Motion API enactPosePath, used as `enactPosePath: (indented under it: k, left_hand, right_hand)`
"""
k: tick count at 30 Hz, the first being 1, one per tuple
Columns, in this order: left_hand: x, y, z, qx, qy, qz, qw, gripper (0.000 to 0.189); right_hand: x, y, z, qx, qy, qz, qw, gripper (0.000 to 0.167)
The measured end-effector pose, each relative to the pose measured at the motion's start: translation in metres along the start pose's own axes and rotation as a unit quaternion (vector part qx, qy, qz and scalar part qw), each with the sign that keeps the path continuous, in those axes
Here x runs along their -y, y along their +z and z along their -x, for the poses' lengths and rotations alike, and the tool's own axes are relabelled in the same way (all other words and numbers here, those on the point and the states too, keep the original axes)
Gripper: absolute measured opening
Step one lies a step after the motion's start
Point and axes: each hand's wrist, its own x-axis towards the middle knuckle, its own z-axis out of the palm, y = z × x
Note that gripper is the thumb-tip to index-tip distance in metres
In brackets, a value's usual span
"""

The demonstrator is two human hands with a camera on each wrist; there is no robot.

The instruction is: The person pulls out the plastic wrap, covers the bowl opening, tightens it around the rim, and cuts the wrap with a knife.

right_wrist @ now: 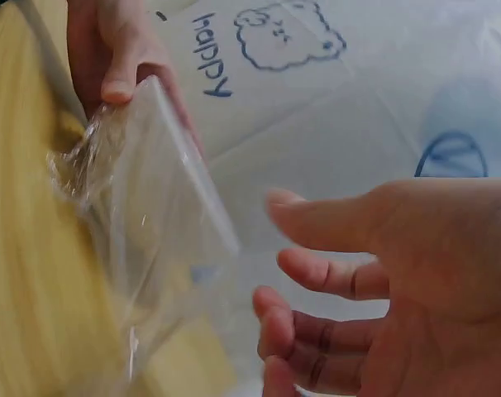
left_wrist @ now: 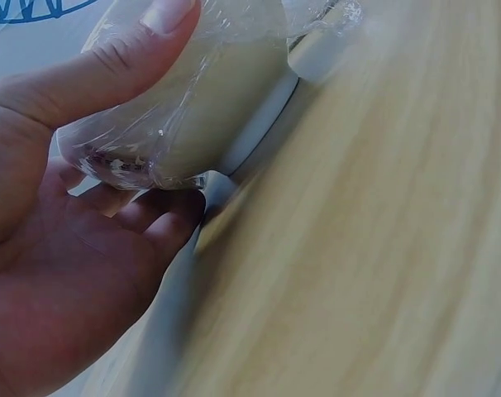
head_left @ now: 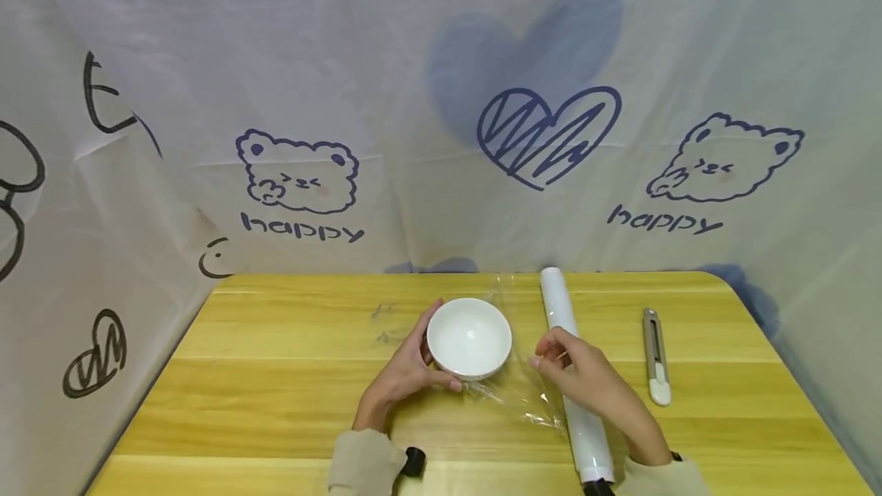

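Note:
A white bowl (head_left: 470,338) stands mouth up, with clear plastic wrap (right_wrist: 139,215) clinging round its side and trailing off it. My left hand (head_left: 411,370) grips the bowl from the left. The left thumb presses the wrapped side in the left wrist view, and the other fingers reach round toward the base. To the right of the bowl, my right hand (head_left: 586,377) hovers near the loose film. Its fingers are loosely bent and apart from the thumb in the right wrist view, with nothing between them. Below that hand lies a white roll of plastic wrap (head_left: 560,301).
A grey and white utility knife (head_left: 657,358) lies at the right on the wooden table (head_left: 276,373). Behind the table hangs a pale printed cloth (head_left: 413,98), which also covers the sides. Faint clear film spreads left of the bowl.

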Motion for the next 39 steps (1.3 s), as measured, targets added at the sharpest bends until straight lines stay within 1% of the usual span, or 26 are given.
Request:
enactPosePath:
  k: [2,5,8,10,11,14,17,20,22,25,27,33,36,39]
  left_hand:
    - [0.001,-0.001,0.000,0.003,0.000,0.002,1.0000,0.135]
    - [0.001,-0.001,0.001,0.008,0.000,0.008,0.9999,0.135]
    - [0.001,-0.002,0.001,0.012,0.003,0.021,0.9997,0.135]
    - [0.002,-0.003,0.001,0.015,0.003,0.033,0.9993,0.133]
    - [0.002,-0.003,0.000,0.016,0.004,0.038,0.9991,0.133]
    - [0.003,-0.004,0.000,0.012,0.004,0.045,0.9989,0.130]
    - [0.003,-0.005,0.000,0.002,0.000,0.043,0.9991,0.128]
    - [0.003,-0.005,0.000,-0.004,0.001,0.039,0.9992,0.127]
    - [0.004,-0.006,0.000,-0.002,0.008,0.035,0.9993,0.127]
    - [0.005,-0.006,-0.001,-0.006,0.017,0.024,0.9995,0.125]
    - [0.005,-0.005,-0.001,-0.013,0.020,0.016,0.9996,0.124]
    - [0.007,-0.001,-0.003,-0.035,0.018,0.002,0.9992,0.121]
    - [0.007,-0.001,-0.002,-0.040,0.018,0.001,0.9990,0.121]
    - [0.008,-0.001,-0.001,-0.043,0.020,0.004,0.9989,0.121]
  right_hand:
    - [0.009,0.005,0.004,-0.001,-0.018,0.047,0.9987,0.023]
    - [0.021,0.017,0.008,0.018,-0.035,0.113,0.9928,0.028]
    - [0.029,0.031,0.010,0.028,-0.041,0.181,0.9823,0.023]
    - [0.031,0.038,0.011,0.021,-0.043,0.210,0.9766,0.020]
    - [0.032,0.040,0.011,0.015,-0.045,0.218,0.9747,0.021]
    - [0.032,0.045,0.011,-0.006,-0.043,0.226,0.9732,0.025]
    - [0.031,0.052,0.011,-0.016,-0.042,0.246,0.9683,0.027]
    - [0.029,0.060,0.009,-0.030,-0.059,0.282,0.9572,0.028]
    - [0.030,0.062,0.009,-0.042,-0.068,0.300,0.9505,0.025]
    - [0.035,0.060,0.012,-0.064,-0.075,0.312,0.9451,0.027]
    - [0.040,0.055,0.015,-0.069,-0.072,0.315,0.9437,0.031]
    - [0.051,0.046,0.020,-0.066,-0.069,0.322,0.9418,0.030]
    - [0.049,0.047,0.019,-0.060,-0.075,0.316,0.9437,0.030]
    - [0.042,0.053,0.016,-0.046,-0.083,0.306,0.9472,0.031]
